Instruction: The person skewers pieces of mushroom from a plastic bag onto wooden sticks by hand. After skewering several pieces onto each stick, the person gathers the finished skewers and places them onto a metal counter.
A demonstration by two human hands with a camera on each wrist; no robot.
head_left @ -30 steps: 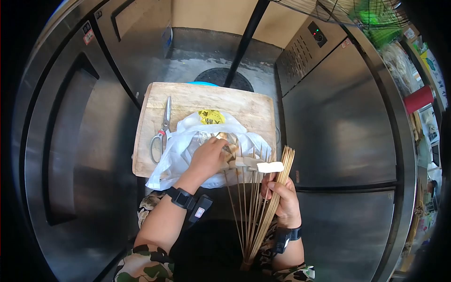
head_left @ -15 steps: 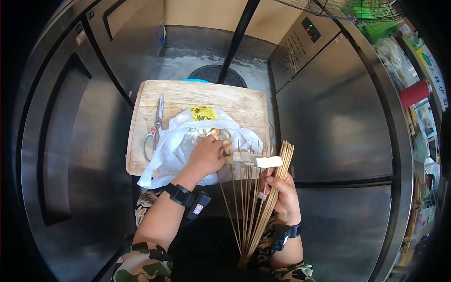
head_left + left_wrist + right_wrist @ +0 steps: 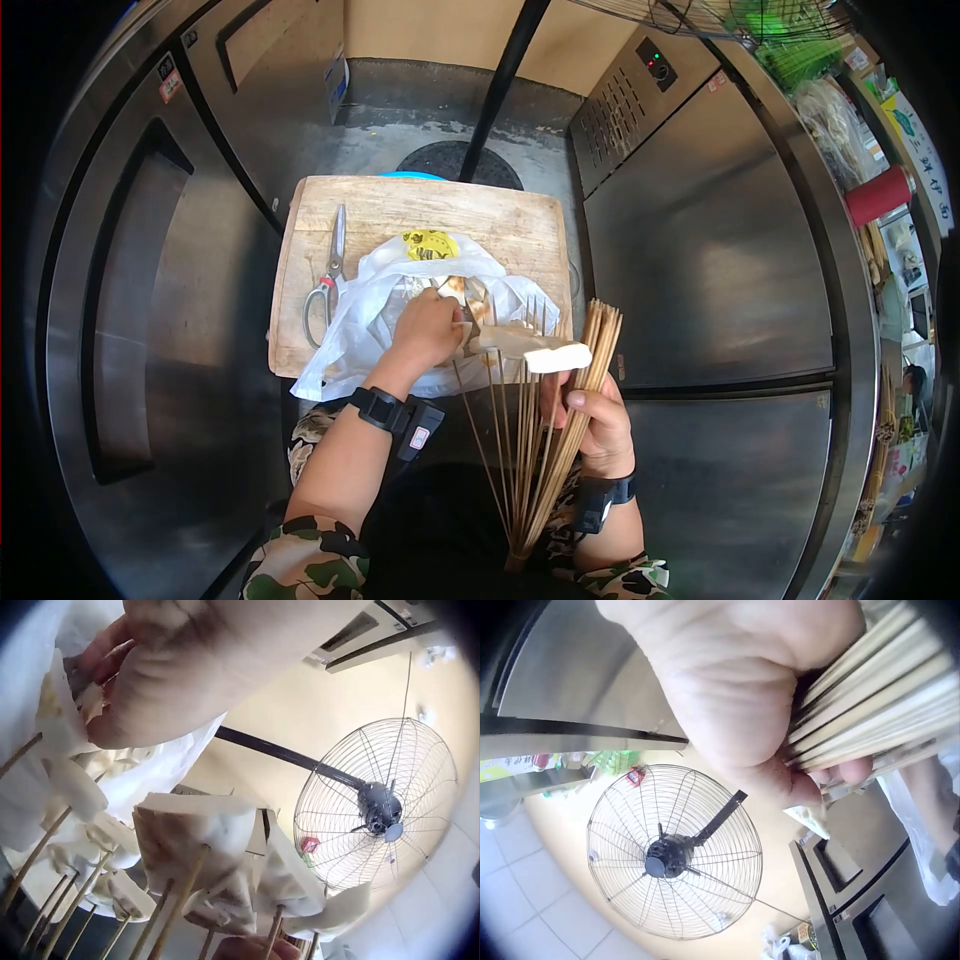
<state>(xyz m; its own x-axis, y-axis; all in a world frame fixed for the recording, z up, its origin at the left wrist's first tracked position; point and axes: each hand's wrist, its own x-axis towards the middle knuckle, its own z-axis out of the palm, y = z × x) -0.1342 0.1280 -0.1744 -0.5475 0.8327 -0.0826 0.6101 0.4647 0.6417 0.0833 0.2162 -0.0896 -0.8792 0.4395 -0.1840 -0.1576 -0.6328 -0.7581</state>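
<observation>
My right hand (image 3: 605,425) grips a thick bundle of thin wooden skewers (image 3: 575,420), tips upward. Several skewers fan out to the left of the bundle. Pale, wedge-like food pieces (image 3: 191,829), some with brownish patches, sit on skewer tips; a white slab (image 3: 558,358) is nearest the right hand. Over an opened white plastic bag (image 3: 360,330), my left hand (image 3: 428,330) pinches a pale food piece (image 3: 56,712) at a skewer's tip, its fingertips partly hidden. More browned pieces (image 3: 470,292) lie in the bag beside that hand.
The bag lies on a wooden cutting board (image 3: 480,205), with scissors (image 3: 338,265) to its left. Steel cabinets (image 3: 710,260) stand on both sides. A black pole (image 3: 505,90) rises behind the board, and a wire-caged fan (image 3: 675,851) hangs above.
The left hand has shifted slightly left and down, still at the bag's opening. Skewered pieces have tilted and lowered a little with the bundle. The right hand keeps its grip.
</observation>
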